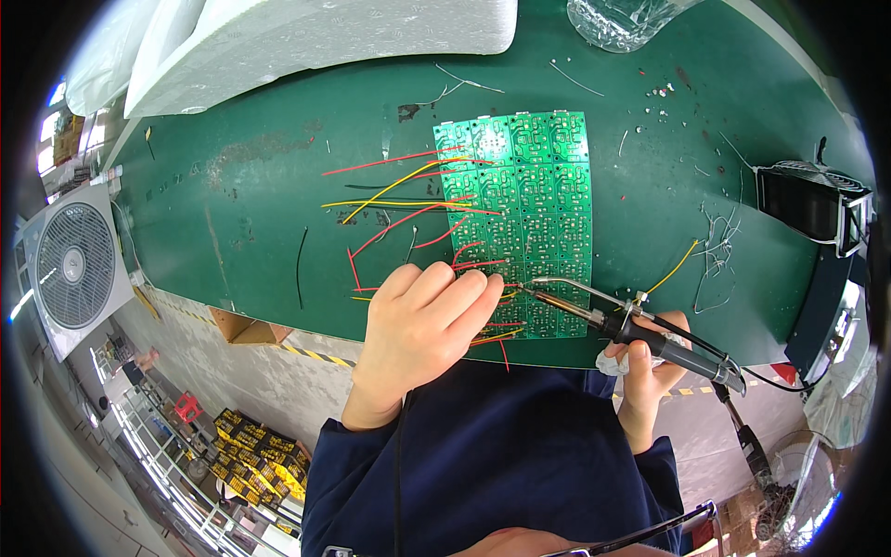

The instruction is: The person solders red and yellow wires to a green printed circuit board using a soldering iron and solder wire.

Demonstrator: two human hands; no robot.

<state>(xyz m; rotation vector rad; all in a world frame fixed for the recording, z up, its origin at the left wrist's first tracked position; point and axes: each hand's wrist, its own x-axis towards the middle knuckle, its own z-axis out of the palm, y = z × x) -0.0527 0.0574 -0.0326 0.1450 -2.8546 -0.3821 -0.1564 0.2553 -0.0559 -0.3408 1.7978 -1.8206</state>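
A green panel of circuit boards [543, 213] lies on the table, with red, yellow and dark wires running off its left side. My left hand [432, 320] rests over the panel's lower left, its fingers pinched on a thin red wire [512, 285] that is mostly hidden by the hand. From the right, my right hand [645, 371] grips a black-handled soldering iron [664, 345], which has a thin metal feed tube along it. The iron's tip meets the panel just beside my left fingertips. Some whitish material is partly visible under the right fingers.
The green table [251, 213] carries loose wire offcuts [715, 246], a yellow wire [673, 266] and solder crumbs. White foam [325, 46] stands at the back left, a clear plastic bag [622, 23] at the back. A black fan-like device [803, 200] sits right; a larger fan [76, 265] stands left.
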